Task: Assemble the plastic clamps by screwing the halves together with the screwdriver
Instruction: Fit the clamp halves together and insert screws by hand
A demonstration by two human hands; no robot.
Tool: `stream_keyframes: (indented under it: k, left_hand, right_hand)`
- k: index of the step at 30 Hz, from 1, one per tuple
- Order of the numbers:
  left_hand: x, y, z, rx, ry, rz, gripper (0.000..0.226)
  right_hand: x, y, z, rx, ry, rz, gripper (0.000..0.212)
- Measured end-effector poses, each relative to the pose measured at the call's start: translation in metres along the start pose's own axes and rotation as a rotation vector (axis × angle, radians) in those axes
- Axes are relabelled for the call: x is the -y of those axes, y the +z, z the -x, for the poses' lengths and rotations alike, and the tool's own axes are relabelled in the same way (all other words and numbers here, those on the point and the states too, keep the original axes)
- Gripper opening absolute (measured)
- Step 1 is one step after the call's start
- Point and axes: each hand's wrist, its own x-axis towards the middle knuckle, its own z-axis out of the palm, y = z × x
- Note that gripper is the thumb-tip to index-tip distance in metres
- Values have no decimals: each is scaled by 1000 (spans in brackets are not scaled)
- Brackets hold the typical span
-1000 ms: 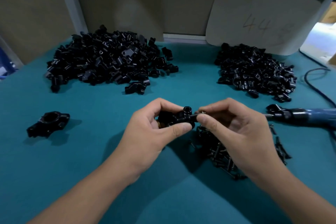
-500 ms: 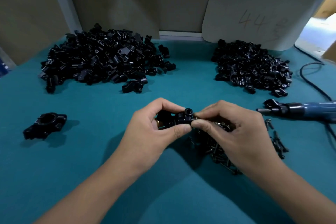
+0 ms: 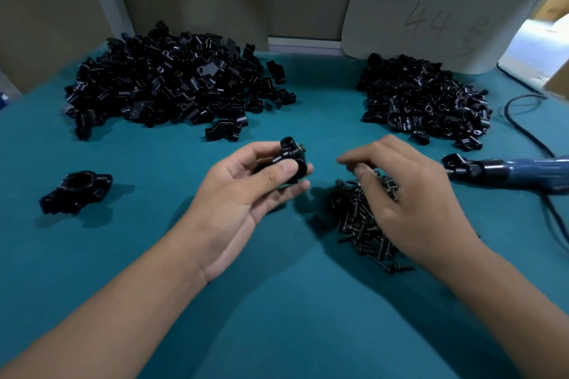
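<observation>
Teal felt covers the desk (image 3: 154,255), bearing two large heaps of loose black plastic clamp halves (image 3: 172,83), so most of the assembly evidently remains; one finished black clamp (image 3: 75,191) lies at left. The left hand (image 3: 246,191) grips a paired black clamp (image 3: 289,163) with a screw seated but apparently undriven. The right hand (image 3: 409,194), fingers curled, reaches into the small black screws (image 3: 360,221); whether it pinches one cannot be told, and the blue electric screwdriver (image 3: 505,168) lies untouched just beside it.

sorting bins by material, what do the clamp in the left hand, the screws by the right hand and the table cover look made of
Clamp: looks like moulded black plastic, semi-gloss, with soft highlights on its rounded edges.
Screws: probably metal with a dark finish; thin shanks give small sharp glints, though they are too small to be sure.
Table cover: teal, matte, no reflections, likely felt or a similar cloth mat.
</observation>
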Motion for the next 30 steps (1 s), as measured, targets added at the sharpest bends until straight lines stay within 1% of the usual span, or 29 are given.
stream_keyframes:
  k: [4, 8, 10, 12, 15, 17, 20, 21, 23, 25, 27, 30]
  left_hand:
    - [2, -1, -2, -51, -3, 58, 20]
    - [0, -1, -3, -44, -11, 76, 18]
    - [-1, 0, -2, -41, -13, 100, 20]
    - [-3, 2, -2, -39, -15, 142, 23]
    - [-7, 3, -1, -40, -20, 209, 37]
    - [-10, 3, 0, -39, -32, 245, 42]
    - [-13, 3, 2, -4, -48, 277, 31]
    - [-13, 3, 2, 1, -53, 281, 29]
    - [-13, 5, 3, -2, -60, 271, 27]
    - [-13, 7, 3, -5, -64, 242, 27]
    - [-13, 7, 4, -2, -74, 223, 25]
    - [-13, 9, 5, 5, -95, 196, 23]
  right_hand:
    - [4, -2, 3, 173, -64, 88, 12]
    - [12, 0, 4, 372, -122, 182, 27]
    - [17, 3, 5, 398, -135, 226, 23]
    - [20, 4, 5, 373, -142, 268, 11]
    - [25, 5, 6, 328, -118, 332, 1]
    - [26, 5, 7, 317, -78, 376, 7]
    - [29, 4, 7, 369, 8, 520, 31]
    - [30, 3, 6, 398, 29, 535, 34]
    - [28, 5, 5, 437, 33, 488, 32]
    - [24, 7, 3, 414, 6, 381, 27]
    - [21, 7, 2, 292, 37, 164, 21]
    - [18, 4, 2, 33, 172, -316, 13]
